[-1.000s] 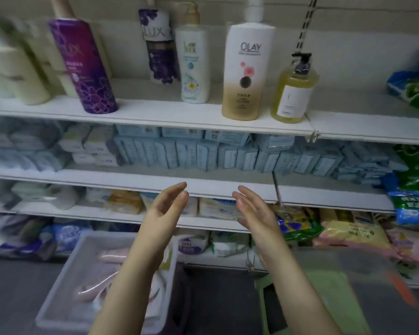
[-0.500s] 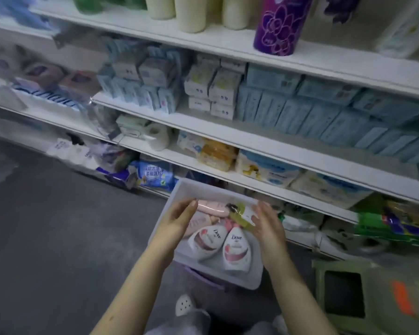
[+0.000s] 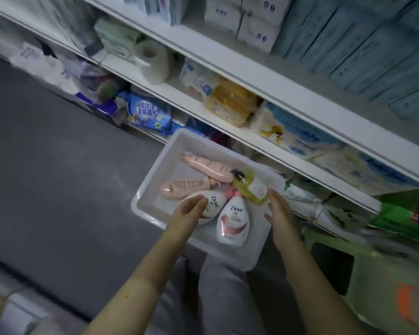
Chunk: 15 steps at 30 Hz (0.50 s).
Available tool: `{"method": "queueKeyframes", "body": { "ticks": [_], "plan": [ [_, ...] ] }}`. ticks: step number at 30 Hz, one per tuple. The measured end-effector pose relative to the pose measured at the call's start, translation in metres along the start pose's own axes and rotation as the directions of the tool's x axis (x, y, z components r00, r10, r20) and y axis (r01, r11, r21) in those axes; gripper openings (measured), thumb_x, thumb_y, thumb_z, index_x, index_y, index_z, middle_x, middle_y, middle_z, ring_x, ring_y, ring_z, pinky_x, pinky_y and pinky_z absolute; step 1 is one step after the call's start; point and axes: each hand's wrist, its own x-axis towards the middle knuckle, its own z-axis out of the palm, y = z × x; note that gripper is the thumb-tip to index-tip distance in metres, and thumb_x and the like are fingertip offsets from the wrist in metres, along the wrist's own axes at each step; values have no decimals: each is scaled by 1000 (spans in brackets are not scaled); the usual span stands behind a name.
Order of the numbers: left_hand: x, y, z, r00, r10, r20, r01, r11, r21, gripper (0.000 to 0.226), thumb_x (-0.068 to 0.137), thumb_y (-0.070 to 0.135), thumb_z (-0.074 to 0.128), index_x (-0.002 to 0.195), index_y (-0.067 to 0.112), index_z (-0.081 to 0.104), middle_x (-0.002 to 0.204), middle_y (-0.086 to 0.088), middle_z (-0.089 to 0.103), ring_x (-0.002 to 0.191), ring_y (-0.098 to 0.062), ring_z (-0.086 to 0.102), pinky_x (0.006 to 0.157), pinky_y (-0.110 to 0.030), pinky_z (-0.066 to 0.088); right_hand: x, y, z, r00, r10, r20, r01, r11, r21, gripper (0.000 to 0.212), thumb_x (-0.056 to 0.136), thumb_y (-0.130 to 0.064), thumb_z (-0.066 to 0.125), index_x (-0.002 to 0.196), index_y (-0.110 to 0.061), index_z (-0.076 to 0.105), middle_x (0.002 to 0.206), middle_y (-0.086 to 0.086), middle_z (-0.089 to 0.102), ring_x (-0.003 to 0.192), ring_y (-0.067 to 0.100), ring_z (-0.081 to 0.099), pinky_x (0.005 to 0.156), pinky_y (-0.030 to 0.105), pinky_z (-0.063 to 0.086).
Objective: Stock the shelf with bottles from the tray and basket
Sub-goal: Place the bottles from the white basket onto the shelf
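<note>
White tray (image 3: 155, 176) sits low in front of the shelf (image 3: 252, 68), over the grey floor (image 3: 58, 165). It holds five bottles lying flat: two pink bottles (image 3: 209, 168) at the back, a yellow pump bottle (image 3: 250, 187) on the right, a left Dove bottle (image 3: 214, 203) and a right Dove bottle (image 3: 232, 222) in front. Left hand (image 3: 191, 210) is over the left Dove bottle, fingers (image 3: 201, 200) straight and loose, gripping nothing; cannot tell if they touch it. Right hand (image 3: 279, 211) is over the tray's right side, fingers (image 3: 272, 194) extended and slightly spread, tips just beside the yellow pump bottle, holding nothing; contact unclear. Right Dove bottle lies between the hands. Green stool (image 3: 373, 274) at right.
</note>
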Motion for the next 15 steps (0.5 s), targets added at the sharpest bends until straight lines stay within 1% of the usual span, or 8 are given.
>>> {"method": "queueKeyframes", "body": {
  "ticks": [2,5,6,8,10,11,13,15],
  "plan": [
    [25,-14,22,998,-62,20,62,998,-6,42,87,44,65,122,24,57,123,4,60,106,-12,59,99,-34,46,30,6,-2,1000,27,13,-26,999,-33,33,100,-36,47,131,-25,52,106,-9,56,83,-2,51,83,29,44],
    [64,-28,59,989,-139,44,140,990,-22,64,86,47,66,140,22,44,135,1,52,110,-14,55,95,-33,44,68,15,-6,998,42,47,-38,996,-81,24,100,-37,47,123,-31,52,98,-15,60,82,-4,54,68,19,45],
    [77,-30,72,988,-151,43,152,988,-31,70,85,47,66,144,21,38,140,0,49,113,-16,52,95,-33,43,79,17,-8,997,42,62,-36,995,-98,25,100,-39,48,123,-31,53,101,-14,62,85,-3,56,67,18,44],
    [103,-34,95,988,-147,39,149,987,-63,75,85,46,67,146,20,34,141,0,46,118,-18,48,95,-34,40,99,23,-13,995,36,95,-25,993,-119,33,99,-41,49,129,-30,54,110,-11,63,93,-2,58,74,20,45],
    [125,-36,115,991,-125,41,129,986,-111,69,86,40,67,143,18,36,134,4,50,118,-18,49,94,-32,41,114,30,-19,992,47,115,-36,995,-97,34,99,-40,49,130,-27,54,109,-11,62,98,0,58,77,21,45],
    [136,-38,123,994,-105,38,110,984,-137,65,87,37,67,142,17,38,132,4,53,116,-17,52,91,-28,44,119,32,-23,989,62,132,-53,996,-70,31,99,-40,49,126,-26,55,110,-10,62,100,2,59,79,22,45],
    [152,-43,137,997,-77,18,78,982,-173,58,88,32,68,138,16,43,125,4,59,105,-10,58,76,-19,51,127,36,-31,981,100,167,-99,995,-14,23,99,-40,49,115,-26,58,112,-8,63,105,5,59,86,24,46],
    [164,-49,149,997,-68,-34,59,974,-219,56,86,28,71,135,16,46,120,3,63,98,-6,62,70,-19,56,132,38,-38,968,119,222,-129,991,33,28,99,-41,49,120,-25,57,112,-10,63,107,4,59,90,25,45]
  ]
}}
